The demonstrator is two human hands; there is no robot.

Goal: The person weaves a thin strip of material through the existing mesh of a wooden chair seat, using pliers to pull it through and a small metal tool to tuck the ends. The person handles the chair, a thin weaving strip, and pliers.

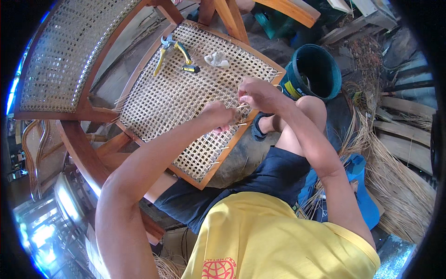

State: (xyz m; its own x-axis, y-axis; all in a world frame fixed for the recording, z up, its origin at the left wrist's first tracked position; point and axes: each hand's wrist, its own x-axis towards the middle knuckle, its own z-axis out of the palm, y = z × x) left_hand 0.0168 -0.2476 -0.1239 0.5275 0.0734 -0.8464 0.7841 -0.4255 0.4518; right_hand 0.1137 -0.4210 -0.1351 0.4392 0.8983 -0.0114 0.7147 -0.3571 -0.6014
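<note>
Pulls cane strands (241, 108) into close handwork at the front edge of a woven chair seat (160, 95).
Pinches the strands in the right hand's (260, 95) closed grip; curls the left hand (217, 116) just beside, over the seat, with a grip too hidden to tell. Also on the seat, toward the backrest (69, 56): yellow-handled pliers (161, 61).

Only legible print I can see: red capital lettering (230, 264) curving beside a red globe-like emblem (218, 269) on the front of the worker's yellow shirt (288, 237); emblem's lower part is cut off. Green bucket (290, 70) has a yellow patch (291, 89) on its side, any marking there too small to make out.
</note>
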